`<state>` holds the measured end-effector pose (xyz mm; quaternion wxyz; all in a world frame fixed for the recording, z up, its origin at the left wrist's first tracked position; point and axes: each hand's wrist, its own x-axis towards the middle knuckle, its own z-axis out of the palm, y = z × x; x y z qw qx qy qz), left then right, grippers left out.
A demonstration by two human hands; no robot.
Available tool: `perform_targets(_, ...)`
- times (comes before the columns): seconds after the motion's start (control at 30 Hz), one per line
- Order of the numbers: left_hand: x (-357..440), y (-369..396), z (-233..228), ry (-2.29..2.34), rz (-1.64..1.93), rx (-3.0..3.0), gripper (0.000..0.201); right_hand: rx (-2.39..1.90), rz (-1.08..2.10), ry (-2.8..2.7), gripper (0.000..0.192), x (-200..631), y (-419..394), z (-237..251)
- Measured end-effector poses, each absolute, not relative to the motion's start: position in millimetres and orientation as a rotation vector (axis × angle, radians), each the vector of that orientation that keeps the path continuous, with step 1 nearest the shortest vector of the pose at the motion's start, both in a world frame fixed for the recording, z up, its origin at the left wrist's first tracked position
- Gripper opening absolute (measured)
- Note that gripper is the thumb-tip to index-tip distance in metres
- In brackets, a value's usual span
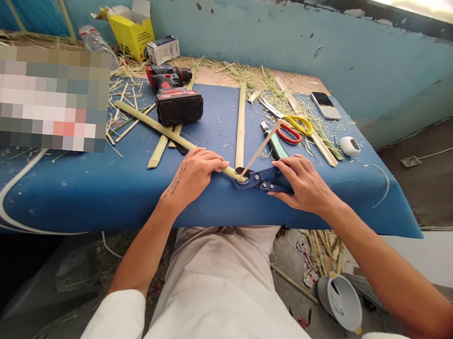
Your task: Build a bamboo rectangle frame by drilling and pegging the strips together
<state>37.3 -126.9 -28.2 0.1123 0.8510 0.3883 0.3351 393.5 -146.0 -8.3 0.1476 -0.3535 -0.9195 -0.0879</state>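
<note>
My left hand [197, 173] is closed around a long pale-green bamboo strip [148, 117], close to its near end. That end sits in the jaws of a blue pipe cutter [257, 180]. My right hand [307, 185] grips the cutter's handles, and its palm side is hidden. A thin wooden stick [263, 147] slants up from the jaws; whether it is fixed to the strip I cannot tell. Just beyond the jaws lies another bamboo strip [241, 123]. Near my right fingers is a knife with a mint-green handle [276, 143].
Scissors [288, 123] with red and yellow handles, a phone [326, 105] and a small white device [349, 146] lie on the right. A cordless drill [179, 100] stands left of centre. Behind are a yellow box [132, 34] and a plastic bottle [96, 42]. A bucket [339, 301] is on the floor.
</note>
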Motion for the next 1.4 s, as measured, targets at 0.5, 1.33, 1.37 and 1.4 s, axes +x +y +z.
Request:
perform_targets(0.5, 37.3, -124.1, -28.8, 1.138, 0.972, 2.467, 0.035, -1.071, 0.158, -2.565, 0.079, 396.0, -140.7, 1.8)
perform_targets(1.33, 38.3, -130.7, -20.4, 1.152, 0.933, 2.493, 0.027, -1.214, -0.41, -2.647, 0.085, 380.1, -158.5, -7.1)
perform_targets(1.37, 38.6, -131.4, -18.4, 1.143, 0.912, 2.472, 0.024, -1.219, -0.409, -2.646, 0.083, 379.8, -158.6, -6.7)
perform_targets(1.4, 39.4, -132.2, -15.0, 1.124, 0.896, 2.436, 0.025, -1.22, -0.406, -2.645, 0.082, 379.6, -158.5, -6.4)
